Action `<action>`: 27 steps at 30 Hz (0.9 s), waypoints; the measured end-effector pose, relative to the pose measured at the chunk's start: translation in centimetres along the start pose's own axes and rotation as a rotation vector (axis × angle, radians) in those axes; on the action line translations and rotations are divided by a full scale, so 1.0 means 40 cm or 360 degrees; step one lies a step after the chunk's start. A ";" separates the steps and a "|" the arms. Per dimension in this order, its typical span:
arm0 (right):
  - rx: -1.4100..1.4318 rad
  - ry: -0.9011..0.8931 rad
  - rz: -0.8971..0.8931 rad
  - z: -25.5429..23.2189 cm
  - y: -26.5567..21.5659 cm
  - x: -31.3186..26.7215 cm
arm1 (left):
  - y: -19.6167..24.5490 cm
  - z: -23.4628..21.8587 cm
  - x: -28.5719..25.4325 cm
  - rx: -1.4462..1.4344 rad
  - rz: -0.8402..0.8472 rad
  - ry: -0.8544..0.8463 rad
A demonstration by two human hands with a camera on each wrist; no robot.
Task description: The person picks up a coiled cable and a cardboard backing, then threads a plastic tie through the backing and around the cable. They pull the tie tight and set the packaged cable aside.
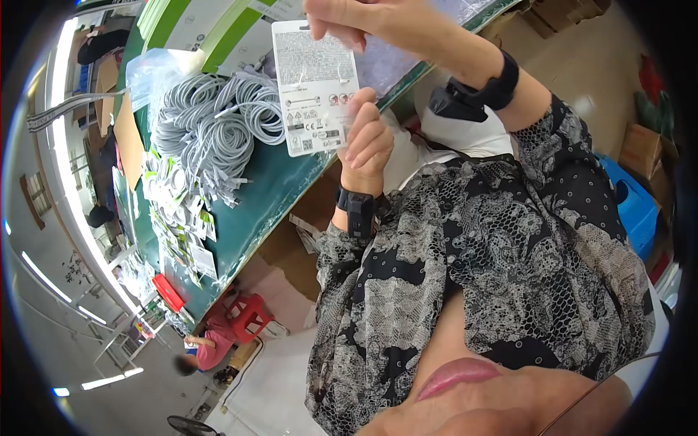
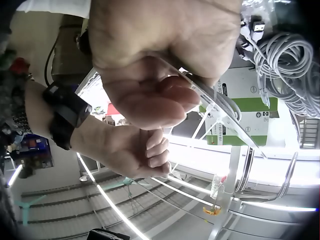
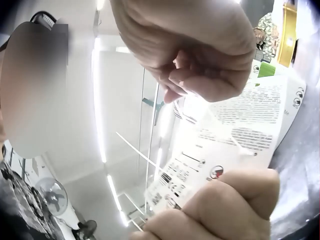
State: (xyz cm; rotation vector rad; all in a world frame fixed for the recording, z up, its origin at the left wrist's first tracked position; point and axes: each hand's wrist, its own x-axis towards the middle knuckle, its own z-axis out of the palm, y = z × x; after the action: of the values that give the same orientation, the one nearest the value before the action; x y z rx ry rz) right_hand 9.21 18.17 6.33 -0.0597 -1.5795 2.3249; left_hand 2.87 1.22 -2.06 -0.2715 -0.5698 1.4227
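My left hand (image 1: 367,138) grips a white printed packaging card (image 1: 313,54) by its lower right edge, thumb behind and mostly hidden. In the left wrist view, a coiled grey-white cable (image 2: 227,105) shows on the card's other side. Thin white ties (image 2: 210,110) stick out of the printed face. My right hand (image 3: 200,65) is at the card's top, its fingers curled and the fingertips pinched on a thin white tie (image 3: 185,114) that runs toward the card.
Bundles of grey cables (image 1: 193,116) are heaped on the green table (image 1: 269,185), with many carded packs (image 1: 178,211) beside them. White-and-green boxes (image 1: 233,36) lie behind. A red stool (image 1: 251,316) and a seated person (image 1: 214,338) are farther off; a blue container (image 1: 629,203) stands at right.
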 end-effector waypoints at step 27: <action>-0.0628 0.0275 0.0255 -0.013 0.181 -0.057 | 0.181 0.568 -0.317 0.1433 0.1511 0.0088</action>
State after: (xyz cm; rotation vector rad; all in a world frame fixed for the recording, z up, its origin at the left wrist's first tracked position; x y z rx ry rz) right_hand 9.71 15.57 -0.79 -0.4812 -1.9760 2.0159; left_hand -15.74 -13.64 10.70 0.1848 0.3571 2.4156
